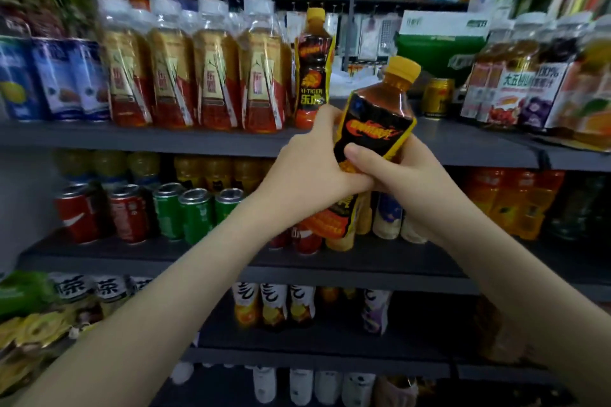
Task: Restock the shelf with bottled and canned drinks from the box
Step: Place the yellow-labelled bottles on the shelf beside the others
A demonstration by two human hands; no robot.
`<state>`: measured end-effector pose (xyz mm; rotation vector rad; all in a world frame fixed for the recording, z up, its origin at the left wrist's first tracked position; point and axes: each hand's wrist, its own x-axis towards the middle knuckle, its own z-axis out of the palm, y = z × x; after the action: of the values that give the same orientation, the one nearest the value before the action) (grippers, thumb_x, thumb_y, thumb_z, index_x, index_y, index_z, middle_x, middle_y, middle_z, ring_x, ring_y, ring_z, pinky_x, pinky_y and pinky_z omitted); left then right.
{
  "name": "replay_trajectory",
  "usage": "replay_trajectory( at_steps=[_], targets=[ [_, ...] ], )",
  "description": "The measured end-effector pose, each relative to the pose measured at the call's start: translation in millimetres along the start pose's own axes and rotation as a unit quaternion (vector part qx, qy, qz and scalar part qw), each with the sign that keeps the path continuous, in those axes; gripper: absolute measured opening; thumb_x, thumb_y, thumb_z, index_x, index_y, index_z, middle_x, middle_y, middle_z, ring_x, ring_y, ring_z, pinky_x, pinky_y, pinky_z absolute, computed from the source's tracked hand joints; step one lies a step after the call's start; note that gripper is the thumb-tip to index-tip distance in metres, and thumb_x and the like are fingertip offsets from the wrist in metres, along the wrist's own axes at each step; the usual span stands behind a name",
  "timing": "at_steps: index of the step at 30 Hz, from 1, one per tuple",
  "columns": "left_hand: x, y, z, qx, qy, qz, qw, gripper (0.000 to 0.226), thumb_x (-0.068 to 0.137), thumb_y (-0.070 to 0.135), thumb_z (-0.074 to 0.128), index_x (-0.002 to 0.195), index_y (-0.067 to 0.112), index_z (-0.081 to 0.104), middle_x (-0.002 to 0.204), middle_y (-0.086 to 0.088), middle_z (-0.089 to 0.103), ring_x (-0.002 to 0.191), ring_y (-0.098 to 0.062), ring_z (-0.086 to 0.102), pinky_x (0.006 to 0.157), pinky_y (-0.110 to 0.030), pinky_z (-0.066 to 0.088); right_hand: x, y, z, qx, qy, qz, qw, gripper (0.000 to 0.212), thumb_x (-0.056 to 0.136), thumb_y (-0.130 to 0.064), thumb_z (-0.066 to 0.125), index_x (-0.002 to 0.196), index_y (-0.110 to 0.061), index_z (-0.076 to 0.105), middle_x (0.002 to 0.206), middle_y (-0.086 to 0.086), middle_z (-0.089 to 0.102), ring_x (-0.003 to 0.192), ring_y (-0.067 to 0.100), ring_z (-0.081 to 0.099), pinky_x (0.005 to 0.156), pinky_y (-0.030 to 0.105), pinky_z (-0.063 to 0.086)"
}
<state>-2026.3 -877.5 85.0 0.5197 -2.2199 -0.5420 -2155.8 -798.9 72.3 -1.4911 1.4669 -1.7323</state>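
Both hands grasp one bottle (373,129) at its mid-body. The left hand (310,158) wraps it from the left; the right hand (400,175) wraps it from the right, thumb across the label. The bottle is held clear of the shelf (132,139), in front of its edge, tilted with the yellow cap toward the upper right. A matching bottle (314,69) stands upright on the shelf near the left hand, just beside a row of white-capped bottles (218,69). A gold can (436,97) stands farther right.

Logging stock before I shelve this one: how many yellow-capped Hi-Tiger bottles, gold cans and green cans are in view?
Hi-Tiger bottles: 2, one shelved, one held
Gold cans: 1
Green cans: 3
Total: 6
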Motion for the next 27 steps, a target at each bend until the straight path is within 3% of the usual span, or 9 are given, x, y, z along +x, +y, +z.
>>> replay_trajectory(
  at_steps=[3, 4, 6, 8, 10, 15, 20, 24, 27],
  targets=[
    [16.2, -7.0, -21.5, -0.111, -0.106, 0.002, 0.988, 0.067, 0.079, 0.036, 0.075, 0.135, 0.036, 0.037, 0.122, 0.020, 0.053, 0.111, 0.004, 0.053, 0.093, -0.017, 0.044, 12.8, -14.5, -13.8, 0.040, -0.017, -0.017, 0.999, 0.038, 0.077, -0.031, 0.067, 0.112, -0.015, 0.063, 0.098, -0.003, 0.073, 0.089, 0.013, 0.070, 0.072, 0.030, 0.056],
    [21.4, -13.7, -26.3, -0.137, -0.096, 0.012, 0.986, 0.064, 0.083, 0.032, 0.072, 0.138, 0.034, 0.040, 0.129, 0.017, 0.052, 0.117, 0.003, 0.052, 0.098, -0.020, 0.043, 19.5, -17.7, -18.3, 0.055, -0.016, -0.021, 0.998, 0.036, 0.076, -0.030, 0.066, 0.107, -0.014, 0.063, 0.091, -0.004, 0.074, 0.084, 0.012, 0.070, 0.068, 0.028, 0.056],
    [32.0, -31.4, -32.9, -0.117, 0.014, 0.045, 0.992, 0.050, 0.090, 0.025, 0.066, 0.135, 0.032, 0.046, 0.133, 0.009, 0.054, 0.120, -0.003, 0.052, 0.103, -0.027, 0.043, 38.1, -21.9, -26.3, 0.079, -0.002, -0.026, 0.997, 0.038, 0.072, -0.031, 0.068, 0.106, -0.014, 0.061, 0.093, -0.002, 0.073, 0.089, 0.016, 0.070, 0.074, 0.034, 0.057],
    [42.0, -51.9, -38.0, -0.005, 0.141, 0.055, 0.988, 0.043, 0.093, 0.022, 0.060, 0.133, 0.029, 0.049, 0.132, 0.008, 0.051, 0.121, -0.009, 0.050, 0.102, -0.027, 0.040, 57.8, -23.0, -32.2, 0.101, 0.019, -0.035, 0.994, 0.046, 0.071, -0.028, 0.071, 0.112, -0.014, 0.057, 0.103, 0.002, 0.072, 0.097, 0.019, 0.069, 0.082, 0.039, 0.055],
    [50.8, -70.0, -43.4, 0.100, 0.205, 0.035, 0.973, 0.046, 0.093, 0.021, 0.058, 0.137, 0.025, 0.046, 0.135, 0.001, 0.046, 0.124, -0.017, 0.045, 0.098, -0.023, 0.034, 76.4, -23.6, -33.2, 0.109, 0.037, -0.048, 0.992, 0.045, 0.076, -0.021, 0.072, 0.117, -0.013, 0.055, 0.105, 0.003, 0.071, 0.098, 0.020, 0.068, 0.083, 0.038, 0.056],
    [68.1, -98.6, -37.1, 0.173, 0.194, -0.054, 0.964, 0.065, 0.092, 0.033, 0.059, 0.149, 0.028, 0.027, 0.136, -0.011, 0.037, 0.126, -0.026, 0.037, 0.091, -0.025, 0.031, 126.7, -16.3, -22.7, 0.071, 0.042, -0.057, 0.995, 0.044, 0.079, -0.011, 0.074, 0.118, -0.012, 0.054, 0.102, 0.003, 0.071, 0.095, 0.021, 0.069, 0.085, 0.043, 0.055],
    [80.6, -111.3, -30.5, 0.193, 0.241, -0.041, 0.950, 0.076, 0.090, 0.036, 0.061, 0.151, 0.030, 0.016, 0.131, -0.014, 0.039, 0.121, -0.028, 0.040, 0.082, -0.027, 0.037, 162.8, -7.6, -5.5, 0.013, 0.013, -0.010, 1.000, 0.067, 0.074, -0.019, 0.079, 0.129, -0.016, 0.041, 0.111, 0.012, 0.068, 0.096, 0.024, 0.068, 0.086, 0.042, 0.054],
    [86.5, -117.7, -28.8, 0.179, 0.230, -0.046, 0.955, 0.086, 0.089, 0.040, 0.060, 0.152, 0.034, 0.002, 0.128, -0.015, 0.045, 0.116, -0.030, 0.046, 0.083, -0.033, 0.044, 168.8, 2.4, 8.7, -0.099, -0.038, -0.017, 0.994, 0.082, 0.071, -0.023, 0.082, 0.137, -0.022, 0.033, 0.117, 0.003, 0.062, 0.103, 0.019, 0.064, 0.086, 0.041, 0.054],
    [86.6, -122.6, -27.9, 0.183, 0.234, -0.037, 0.954, 0.090, 0.087, 0.044, 0.061, 0.152, 0.033, 0.000, 0.127, -0.015, 0.046, 0.116, -0.029, 0.046, 0.085, -0.036, 0.047, 165.9, 11.3, 12.3, -0.084, -0.053, -0.024, 0.995, 0.070, 0.074, -0.017, 0.079, 0.131, -0.028, 0.039, 0.116, 0.001, 0.064, 0.104, 0.016, 0.064, 0.087, 0.040, 0.055]
  ],
)
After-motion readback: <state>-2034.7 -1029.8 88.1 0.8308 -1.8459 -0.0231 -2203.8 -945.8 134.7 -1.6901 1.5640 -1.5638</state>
